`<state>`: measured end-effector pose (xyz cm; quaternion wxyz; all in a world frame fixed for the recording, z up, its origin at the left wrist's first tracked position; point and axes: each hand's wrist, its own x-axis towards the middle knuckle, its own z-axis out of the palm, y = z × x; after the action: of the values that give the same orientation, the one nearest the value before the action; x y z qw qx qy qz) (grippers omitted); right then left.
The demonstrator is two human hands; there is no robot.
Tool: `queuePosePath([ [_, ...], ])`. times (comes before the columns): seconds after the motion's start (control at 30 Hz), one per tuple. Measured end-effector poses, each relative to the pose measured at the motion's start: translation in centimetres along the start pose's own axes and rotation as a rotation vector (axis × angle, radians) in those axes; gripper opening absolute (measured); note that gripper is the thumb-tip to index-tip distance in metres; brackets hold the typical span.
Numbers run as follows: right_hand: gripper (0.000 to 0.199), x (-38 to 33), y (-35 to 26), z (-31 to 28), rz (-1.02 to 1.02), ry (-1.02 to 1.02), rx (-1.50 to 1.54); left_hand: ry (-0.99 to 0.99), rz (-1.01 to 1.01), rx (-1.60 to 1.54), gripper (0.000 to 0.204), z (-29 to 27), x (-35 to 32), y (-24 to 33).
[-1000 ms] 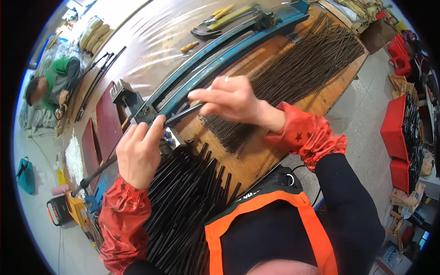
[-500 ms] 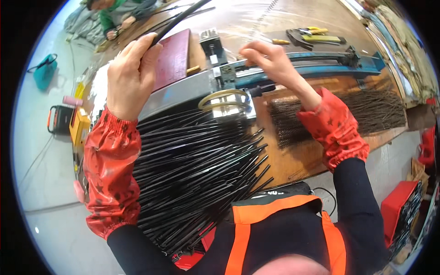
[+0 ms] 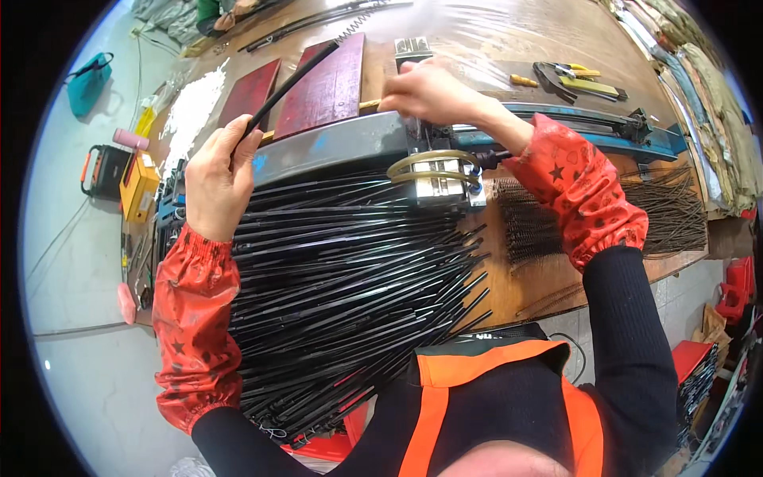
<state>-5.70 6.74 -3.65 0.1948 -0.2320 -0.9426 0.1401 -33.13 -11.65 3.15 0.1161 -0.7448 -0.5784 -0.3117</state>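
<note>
My left hand (image 3: 218, 179) is closed round a black tube (image 3: 298, 79), which slants up and to the right. At the tube's far end a thin coil spring (image 3: 362, 22) meets it and runs on to the top edge of the picture. My right hand (image 3: 433, 94) is held with curled fingers above the clamp unit of a blue and grey metal bench fixture (image 3: 334, 147); anything in those fingers is hidden. Below my hands lies a wide heap of black tubes (image 3: 342, 270). A bundle of coil springs (image 3: 528, 219) rests under my right forearm.
Dark red boards (image 3: 322, 87) lie behind the fixture. Pliers and yellow-handled tools (image 3: 580, 79) are at the back right, beside a small wooden handle (image 3: 523, 80). A yellow box (image 3: 139, 187) stands at the left. Stacked cloth (image 3: 703, 119) lines the right side.
My left hand has lowered, bringing the tube's far end into view with the spring at it. My right hand has moved slightly down; the spring no longer shows running down to it.
</note>
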Motion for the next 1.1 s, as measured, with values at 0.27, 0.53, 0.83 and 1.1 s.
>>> queuePosePath([
  [0.27, 0.007, -6.2, 5.4, -0.8, -0.139, 0.383, -0.387, -0.117, -0.147, 0.153, 0.019, -0.3, -0.9, -1.7],
  [0.53, 0.006, -23.5, 13.4, -9.6, 0.208, 0.377, -0.696, -0.357, 0.07, 0.13, 0.021, 8.4, 2.1, 1.6],
  [0.83, 0.006, -26.8, 16.0, -9.1, 0.3, 0.5, -0.383, -0.388, 0.025, -0.05, 0.036, 15.3, 3.8, 2.9],
  [1.1, 0.009, -26.1, 16.5, -8.4, 0.266, 0.519, -0.426, -0.326, -0.048, -0.225, 0.024, 16.4, 3.2, 2.5],
])
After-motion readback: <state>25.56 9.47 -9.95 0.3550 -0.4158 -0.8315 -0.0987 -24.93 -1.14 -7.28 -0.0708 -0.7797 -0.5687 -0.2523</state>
